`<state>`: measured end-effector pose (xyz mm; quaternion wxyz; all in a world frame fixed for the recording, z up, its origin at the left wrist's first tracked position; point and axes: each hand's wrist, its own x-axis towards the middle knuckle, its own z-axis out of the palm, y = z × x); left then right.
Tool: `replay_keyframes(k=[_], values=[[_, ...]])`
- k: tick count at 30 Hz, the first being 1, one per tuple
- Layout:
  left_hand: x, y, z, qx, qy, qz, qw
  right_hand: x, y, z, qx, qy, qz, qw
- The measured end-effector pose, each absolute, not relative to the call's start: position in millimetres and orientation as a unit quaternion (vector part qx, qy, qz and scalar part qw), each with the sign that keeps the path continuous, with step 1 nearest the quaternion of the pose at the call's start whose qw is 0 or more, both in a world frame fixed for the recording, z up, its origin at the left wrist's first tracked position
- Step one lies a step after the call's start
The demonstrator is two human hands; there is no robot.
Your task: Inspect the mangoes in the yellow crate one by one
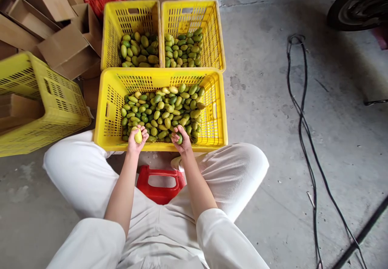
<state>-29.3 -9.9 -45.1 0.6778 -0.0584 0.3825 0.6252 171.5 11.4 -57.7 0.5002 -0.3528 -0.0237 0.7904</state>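
My left hand (137, 138) is closed around a yellow oval fruit (138, 136) at the near rim of a large yellow crate (160, 145). In my right hand (182, 139) is a dark green oval fruit (180, 138), partly covered by the fingers. Below and beyond both hands, many green and yellow fruits (163, 111) lie heaped in that crate. Behind it stand two smaller-looking yellow crates: the left crate (104, 38) and the right crate (216, 34), each holding more such fruits.
A red plastic stool (160, 196) shows between my legs. Open cardboard boxes (65, 44) pile up at the far left, beside a tilted yellow crate (60, 99). Black cable (301, 115) lies on the concrete floor at right, and a wheel (357, 6) stands at the top right.
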Motion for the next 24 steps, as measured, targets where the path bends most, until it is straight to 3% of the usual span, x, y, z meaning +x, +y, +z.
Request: replay_keyframes(k=[10,17,24], values=[[-27.9,-7.4,-44.2,-0.052,0.413,0.653,0.633,172.3,14.8,-65.1,-0.325,0.031,0.778,0.537],[-23.5,-11.2,-45.7,-0.048,0.423,0.649,0.630,167.7,11.6,-73.5,-0.370,-0.015,0.788,0.492],[-27.6,-11.3,-50.4,-0.012,0.433,0.640,0.635,174.3,16.0,-68.8,-0.367,0.061,0.772,0.516]])
